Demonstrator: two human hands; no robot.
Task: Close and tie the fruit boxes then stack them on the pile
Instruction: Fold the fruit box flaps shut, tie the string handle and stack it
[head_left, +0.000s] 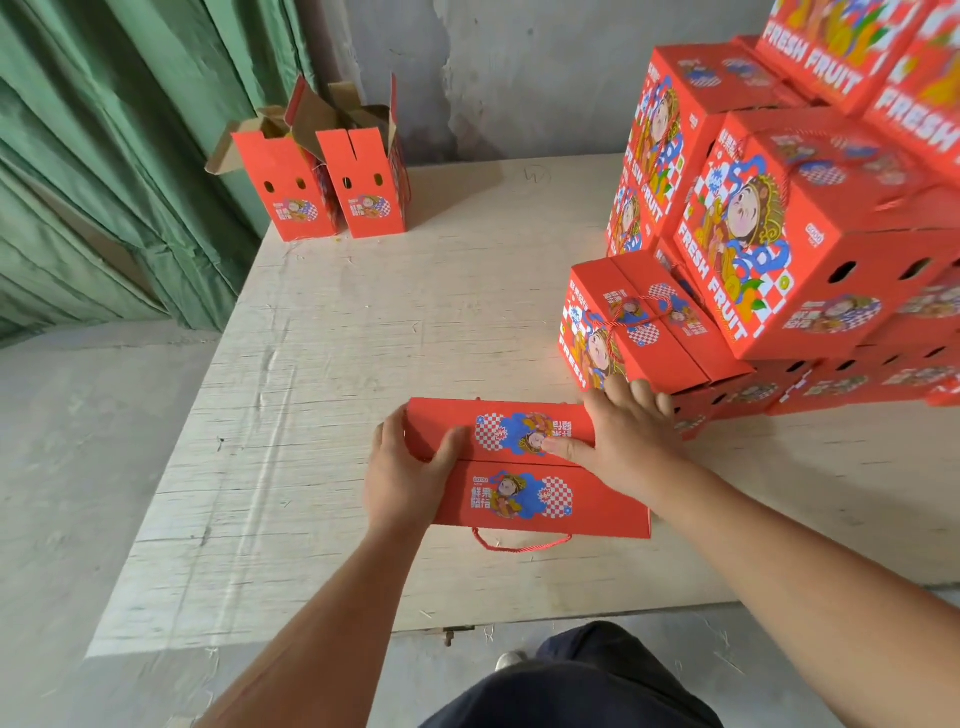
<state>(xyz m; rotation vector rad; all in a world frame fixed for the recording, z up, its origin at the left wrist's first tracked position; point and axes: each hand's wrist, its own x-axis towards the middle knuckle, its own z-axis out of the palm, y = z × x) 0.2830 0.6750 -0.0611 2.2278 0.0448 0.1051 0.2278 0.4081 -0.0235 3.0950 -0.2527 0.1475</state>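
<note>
Left hand (402, 475) grips the left end of the red fruit box (524, 467), thumb curled over the top flap; right hand (626, 434) lies flat on the flaps, fingers straight, slightly spread. Box sits on the plywood board (363, 338) near its front edge, red cord handle (519, 543) hanging toward the person. Pile of closed boxes (779, 234) right, 2 open boxes (332, 176) back left by the green curtain (104, 156).

Red fruit boxes (524, 467) bear blue-and-checkered cartoon prints; green curtain (104, 156).

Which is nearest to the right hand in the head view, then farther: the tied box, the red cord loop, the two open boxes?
1. Tied box, just beyond the right hand.
2. Red cord loop, at the near edge of the box being closed.
3. Two open boxes, far left.
</note>
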